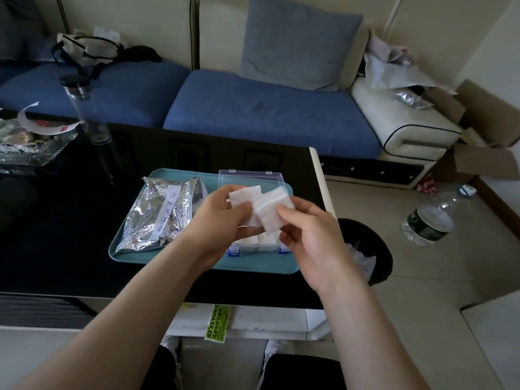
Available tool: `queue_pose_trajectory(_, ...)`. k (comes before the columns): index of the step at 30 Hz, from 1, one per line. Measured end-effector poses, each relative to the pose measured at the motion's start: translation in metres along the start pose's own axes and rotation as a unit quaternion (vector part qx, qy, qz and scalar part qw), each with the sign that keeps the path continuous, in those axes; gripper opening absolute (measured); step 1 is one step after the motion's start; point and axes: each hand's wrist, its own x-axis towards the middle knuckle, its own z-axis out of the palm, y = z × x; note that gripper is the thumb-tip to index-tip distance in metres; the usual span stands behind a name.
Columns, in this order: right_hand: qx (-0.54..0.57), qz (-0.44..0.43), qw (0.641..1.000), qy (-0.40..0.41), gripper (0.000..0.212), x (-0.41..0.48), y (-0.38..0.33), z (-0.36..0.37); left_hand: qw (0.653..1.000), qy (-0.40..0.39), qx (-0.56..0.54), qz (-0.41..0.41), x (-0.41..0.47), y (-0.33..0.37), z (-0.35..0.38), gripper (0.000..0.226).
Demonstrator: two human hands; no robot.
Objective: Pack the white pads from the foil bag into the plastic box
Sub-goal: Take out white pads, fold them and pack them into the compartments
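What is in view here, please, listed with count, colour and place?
white pads: a few, white, held above the box; more lie in it
plastic box: one, clear with blue latches, lid open, right on the tray
foil bag: one, silver, left on the tray
tray: one, teal, on the table
table: one, black, before the sofa
tumbler: one, clear with black cap, far left on the table
sofa: one, blue seats, behind the table
cushion: one, grey-blue, on the sofa
bin: one, black, floor right of the table
water bottle: one, clear, lying on the floor
cardboard box: one, brown, far right
left hand: holds the pads
right hand: pinches a pad
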Motion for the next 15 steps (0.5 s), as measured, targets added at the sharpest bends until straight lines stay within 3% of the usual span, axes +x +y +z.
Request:
queue_pose_trajectory(6,0.006,0.013,1.0,-0.017,0.021,-0.004,0.0,0.004,0.997,-0.051,-0.057,-0.01,0.001,0.003,-0.001,0.027)
queue_pose_trajectory(10,-0.048,-0.026,0.998,-0.015,0.027,-0.006,-0.001,0.006,0.985,-0.062,-0.154,-0.048,0.0,0.009,0.002,0.037)
queue_pose_trajectory(15,-0.083,-0.046,0.995,-0.021,0.029,-0.01,-0.001,0.01,0.976,-0.083,-0.191,-0.063,-0.002,0.01,0.006,0.044)
